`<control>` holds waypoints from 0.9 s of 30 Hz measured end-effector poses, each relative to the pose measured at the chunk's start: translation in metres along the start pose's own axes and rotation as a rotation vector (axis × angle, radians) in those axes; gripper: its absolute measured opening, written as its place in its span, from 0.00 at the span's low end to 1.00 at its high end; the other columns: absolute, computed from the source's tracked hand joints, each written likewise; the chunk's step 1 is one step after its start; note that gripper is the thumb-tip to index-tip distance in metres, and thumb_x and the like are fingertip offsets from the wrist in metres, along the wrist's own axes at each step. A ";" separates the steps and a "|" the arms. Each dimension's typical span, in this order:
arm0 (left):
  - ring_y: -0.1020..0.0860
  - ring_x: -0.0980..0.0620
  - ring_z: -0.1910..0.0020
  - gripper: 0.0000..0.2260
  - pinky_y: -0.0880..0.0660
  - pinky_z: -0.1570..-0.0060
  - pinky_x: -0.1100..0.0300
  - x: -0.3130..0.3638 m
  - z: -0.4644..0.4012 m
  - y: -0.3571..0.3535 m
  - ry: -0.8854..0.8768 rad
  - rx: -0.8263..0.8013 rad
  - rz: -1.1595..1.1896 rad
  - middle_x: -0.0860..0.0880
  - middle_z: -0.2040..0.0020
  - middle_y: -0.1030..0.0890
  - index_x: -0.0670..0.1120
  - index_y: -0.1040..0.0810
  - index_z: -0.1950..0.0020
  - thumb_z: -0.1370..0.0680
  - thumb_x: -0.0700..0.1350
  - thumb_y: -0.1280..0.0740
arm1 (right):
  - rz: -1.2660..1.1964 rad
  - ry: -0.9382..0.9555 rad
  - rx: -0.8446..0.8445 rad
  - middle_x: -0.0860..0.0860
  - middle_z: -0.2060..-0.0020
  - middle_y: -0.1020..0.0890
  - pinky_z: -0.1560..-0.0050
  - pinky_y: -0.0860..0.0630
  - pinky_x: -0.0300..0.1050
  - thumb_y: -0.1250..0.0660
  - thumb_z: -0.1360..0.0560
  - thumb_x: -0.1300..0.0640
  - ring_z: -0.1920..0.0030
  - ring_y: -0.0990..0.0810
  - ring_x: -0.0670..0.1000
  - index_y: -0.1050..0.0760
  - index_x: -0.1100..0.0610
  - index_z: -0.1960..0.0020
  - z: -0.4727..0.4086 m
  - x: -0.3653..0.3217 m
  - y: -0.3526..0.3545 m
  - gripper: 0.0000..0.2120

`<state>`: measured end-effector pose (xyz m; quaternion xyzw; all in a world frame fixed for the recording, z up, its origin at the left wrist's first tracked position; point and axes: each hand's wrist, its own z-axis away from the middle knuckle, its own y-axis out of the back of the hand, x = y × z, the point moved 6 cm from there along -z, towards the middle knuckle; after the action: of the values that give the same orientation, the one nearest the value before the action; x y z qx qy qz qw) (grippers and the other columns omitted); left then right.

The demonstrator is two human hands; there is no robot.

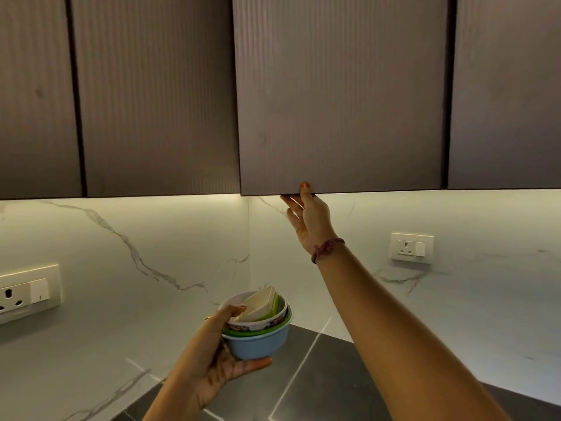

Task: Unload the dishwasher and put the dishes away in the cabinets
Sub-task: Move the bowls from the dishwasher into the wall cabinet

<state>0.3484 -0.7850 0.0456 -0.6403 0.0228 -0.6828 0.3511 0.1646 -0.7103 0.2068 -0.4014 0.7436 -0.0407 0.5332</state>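
Over on the far side from the grip there's a wall socket (25,294) on the marble backsplash (121,268), nothing to do with the job. Then the person's left hand (218,354) has the stack of bowls (258,326) cradled: thumb hooked over the rim of the top ones, fingers curled under the blue bowl at the bottom. Small white dishes sit tilted inside a flowery one, then a green one, then the blue. They look like light plastic or melamine, so weight shouldn't be an issue, but the loose tilted ones on top could slide or rattle out if the stack tips. Under-and-over like that seems the right hold, keep it level.

Up and to the right of the bowls, the right hand (306,214) reaches to the bottom edge of the cabinet door (340,101), thumb on the front face and fingers tucked behind the lower edge, pinching it. The door looks just cracked, handle-less, so that lower lip is the only place to pull. Past that hand, another socket (411,247), and the dark countertop (318,375) sits below the forearm.
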 end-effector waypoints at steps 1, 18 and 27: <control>0.18 0.32 0.56 0.12 0.23 0.70 0.35 0.000 0.008 0.003 0.014 -0.006 -0.008 0.37 0.51 0.20 0.42 0.24 0.42 0.24 0.44 0.33 | -0.031 -0.002 -0.004 0.54 0.42 0.21 0.35 0.31 0.51 0.45 0.18 0.52 0.45 0.21 0.52 0.30 0.58 0.39 0.012 -0.004 -0.002 0.13; 0.21 0.31 0.56 0.27 0.23 0.65 0.38 -0.065 0.064 -0.031 0.422 -0.253 0.018 0.37 0.40 0.23 0.43 0.27 0.34 0.32 0.43 0.27 | -0.344 -0.014 0.035 0.60 0.46 0.18 0.36 0.28 0.56 0.43 0.19 0.54 0.41 0.21 0.60 0.27 0.62 0.42 0.153 -0.095 0.022 0.13; 0.20 0.32 0.55 0.13 0.22 0.65 0.34 -0.072 0.105 -0.055 0.343 -0.250 -0.055 0.37 0.44 0.22 0.44 0.25 0.41 0.24 0.44 0.32 | -0.401 -0.081 0.146 0.63 0.61 0.16 0.56 0.24 0.29 0.41 0.20 0.52 0.53 0.19 0.51 0.25 0.65 0.50 0.193 -0.134 0.053 0.16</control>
<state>0.4124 -0.6627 0.0296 -0.5537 0.1493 -0.7829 0.2412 0.3097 -0.5177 0.2005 -0.5030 0.6218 -0.1835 0.5716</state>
